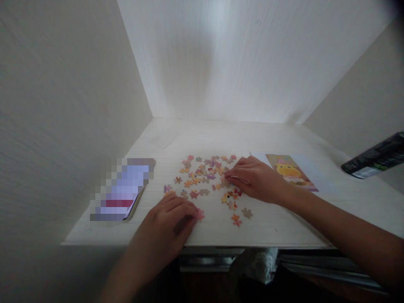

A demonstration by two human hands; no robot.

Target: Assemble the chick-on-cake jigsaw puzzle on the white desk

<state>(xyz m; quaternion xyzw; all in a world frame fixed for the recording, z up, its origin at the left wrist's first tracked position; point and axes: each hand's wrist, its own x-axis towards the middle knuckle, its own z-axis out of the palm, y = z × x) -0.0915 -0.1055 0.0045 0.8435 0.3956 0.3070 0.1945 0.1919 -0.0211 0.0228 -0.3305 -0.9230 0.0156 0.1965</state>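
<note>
Evidently, the left hand (175, 214) is drawn narrow, its fingertips appearing to pinch a pink piece (200, 215) near the surface's front edge. The right hand (252, 179) has its fingers close together at the right side of the scattered puzzle pieces (204, 192), which occupy the middle of the surface (205, 134); from where I stand, I cannot tell whether it grips one. Work in hand is judged to be picking out loose pieces; the next move would call for a light fingertip pinch, neighbours undisturbed. Further out, a phone (126, 189) lies along the left edge, its screen blurred. A picture (288, 170) lies toward the right edge, partly behind the right forearm. A dark can (372, 158), far right, is cut off; its lettering is illegible.
</note>
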